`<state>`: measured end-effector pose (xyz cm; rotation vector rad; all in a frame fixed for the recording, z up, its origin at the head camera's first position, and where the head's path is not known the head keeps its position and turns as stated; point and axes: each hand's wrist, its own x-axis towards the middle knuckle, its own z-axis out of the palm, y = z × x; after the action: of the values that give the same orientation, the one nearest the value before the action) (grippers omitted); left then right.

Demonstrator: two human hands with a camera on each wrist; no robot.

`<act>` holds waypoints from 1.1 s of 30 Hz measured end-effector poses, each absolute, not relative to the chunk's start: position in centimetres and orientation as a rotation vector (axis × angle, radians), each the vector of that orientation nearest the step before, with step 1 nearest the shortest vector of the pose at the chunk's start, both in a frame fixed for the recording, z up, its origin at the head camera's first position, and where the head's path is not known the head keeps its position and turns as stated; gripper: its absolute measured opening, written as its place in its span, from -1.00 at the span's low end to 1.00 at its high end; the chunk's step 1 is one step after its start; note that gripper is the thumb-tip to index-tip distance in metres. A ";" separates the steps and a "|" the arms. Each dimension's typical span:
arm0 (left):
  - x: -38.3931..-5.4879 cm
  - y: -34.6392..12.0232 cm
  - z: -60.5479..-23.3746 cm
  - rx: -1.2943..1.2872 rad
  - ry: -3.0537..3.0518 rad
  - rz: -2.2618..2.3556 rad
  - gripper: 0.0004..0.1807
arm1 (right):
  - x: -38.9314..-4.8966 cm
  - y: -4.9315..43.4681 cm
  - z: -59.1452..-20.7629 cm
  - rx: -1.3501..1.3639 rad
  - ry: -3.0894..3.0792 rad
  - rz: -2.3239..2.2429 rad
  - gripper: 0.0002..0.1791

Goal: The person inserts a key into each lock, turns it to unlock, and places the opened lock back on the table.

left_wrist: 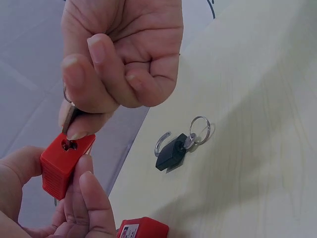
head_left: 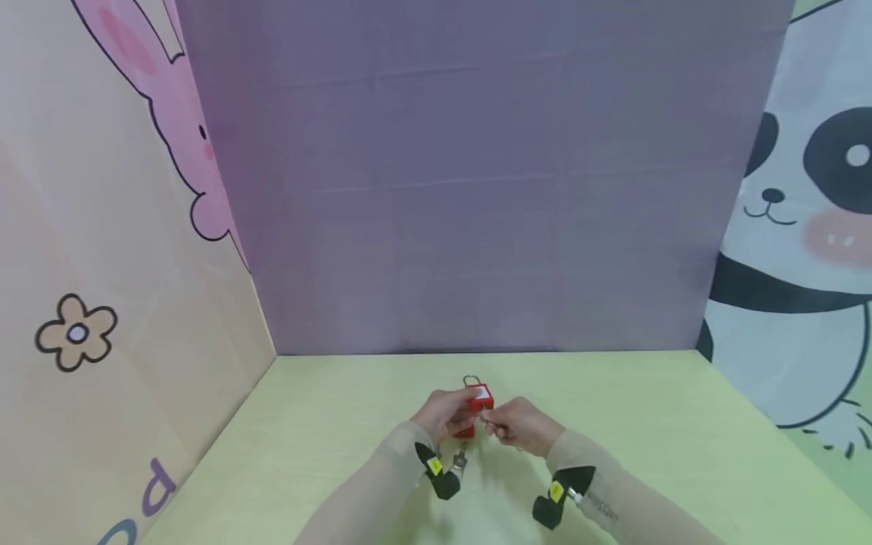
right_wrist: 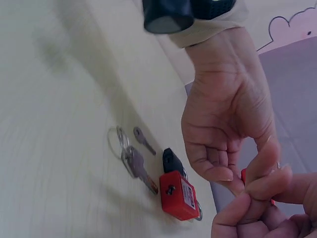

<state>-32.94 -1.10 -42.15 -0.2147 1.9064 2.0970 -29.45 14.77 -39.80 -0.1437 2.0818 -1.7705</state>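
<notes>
My left hand (head_left: 446, 412) grips a red padlock (left_wrist: 67, 161) with a white label, its shackle pointing away from me in the head view. Its keyhole end faces my right hand (head_left: 524, 425), which pinches a small metal key (left_wrist: 72, 118) with the tip right at the keyhole. The left wrist view shows thumb and fingers on both sides of the padlock body. In the right wrist view, the left hand (right_wrist: 228, 109) and right hand (right_wrist: 262, 208) meet at lower right and hide most of that padlock.
Below the hands, a second red padlock (right_wrist: 178, 196) lies on the pale table (head_left: 327, 424). Close by are a black padlock (left_wrist: 171, 152) with a ringed key at its end, keys on a ring (right_wrist: 132, 161) and a small key (right_wrist: 143, 140). A purple-grey wall (head_left: 470, 189) stands behind.
</notes>
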 end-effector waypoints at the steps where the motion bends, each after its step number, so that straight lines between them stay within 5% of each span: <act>1: -32.9 -1.1 -42.1 -0.213 1.906 2.096 -0.62 | -29.5 14.8 -39.7 -0.131 2.058 -1.784 -0.77; 33: -33.4 -1.5 -41.7 -0.223 1.948 2.028 -0.60 | -29.3 15.1 -39.5 -0.100 2.004 -1.727 -0.68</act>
<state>-33.38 -1.49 -41.73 -0.2227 1.9482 2.0284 -29.31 15.11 -39.52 -0.0998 2.0040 -1.7275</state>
